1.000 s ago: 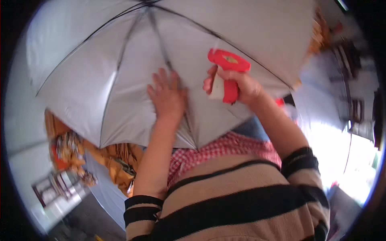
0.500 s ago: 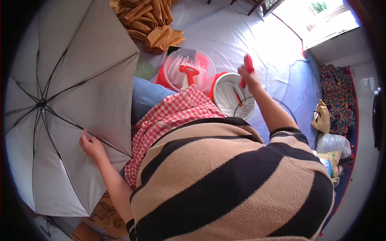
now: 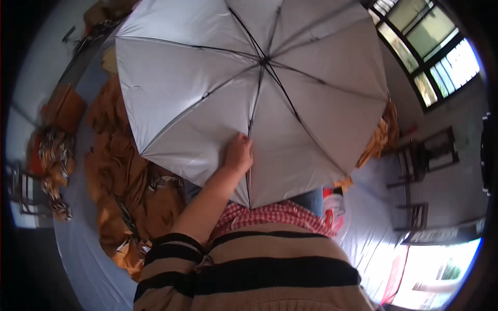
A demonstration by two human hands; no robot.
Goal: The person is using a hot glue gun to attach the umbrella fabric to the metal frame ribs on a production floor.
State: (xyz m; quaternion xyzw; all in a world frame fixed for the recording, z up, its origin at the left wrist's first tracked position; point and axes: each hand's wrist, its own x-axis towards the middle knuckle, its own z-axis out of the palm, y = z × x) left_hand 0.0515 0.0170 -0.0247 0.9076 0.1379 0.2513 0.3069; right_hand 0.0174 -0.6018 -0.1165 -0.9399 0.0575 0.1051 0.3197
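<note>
A large open umbrella (image 3: 316,140) with a silver-grey inner side and thin black ribs spreads in front of me. Its ribs meet at a dark hub (image 3: 264,61). On the rib that runs down toward my lap, my left hand (image 3: 240,155) has its fingers closed near a rib joint. The umbrella's lower edge reaches the red-and-white checked cloth (image 3: 280,217) over my lap. My right hand is out of sight.
A heap of brown folded cloth (image 3: 132,181) lies on the left. Partly behind the umbrella, a round tub (image 3: 340,207) with red things in it stands by my right leg. Dark wooden chairs (image 3: 428,155) and a window (image 3: 428,46) are at the right.
My view has swung left, so the umbrella now fills the middle. My left hand remains at a rib. My right hand, which held a red tool over a white bucket, has left the view.
</note>
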